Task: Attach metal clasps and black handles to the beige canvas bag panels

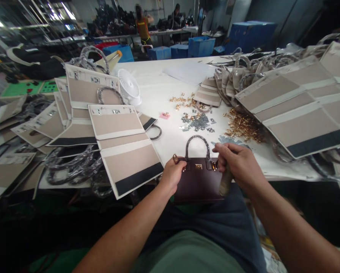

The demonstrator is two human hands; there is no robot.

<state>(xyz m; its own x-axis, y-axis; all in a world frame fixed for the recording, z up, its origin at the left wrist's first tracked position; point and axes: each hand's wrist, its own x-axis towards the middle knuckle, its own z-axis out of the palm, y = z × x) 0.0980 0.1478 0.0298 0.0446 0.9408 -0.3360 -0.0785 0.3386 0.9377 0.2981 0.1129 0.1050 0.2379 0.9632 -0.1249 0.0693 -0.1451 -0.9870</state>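
A dark burgundy handbag piece (197, 185) stands at the table's front edge, above my lap. It has a plastic-wrapped top handle (197, 137) and a small gold plate (198, 166) in the middle. My left hand (171, 172) pinches its upper left corner, thumb on the front, beside gold hardware. At the upper right corner, next to a gold fitting (214, 166), my right hand (234, 161) is closed around a tool with a thick brownish handle (225, 181). The handle points down from the fist; its working end cannot be made out.
Beige-lined bag panels (121, 132) lie stacked at left, more panels (301, 98) at right. Grey metal plates (198, 122) and gold fittings (244, 125) are heaped on the white table (158, 81). A white fan (129, 86) stands behind. People work in the background near blue bins (201, 46).
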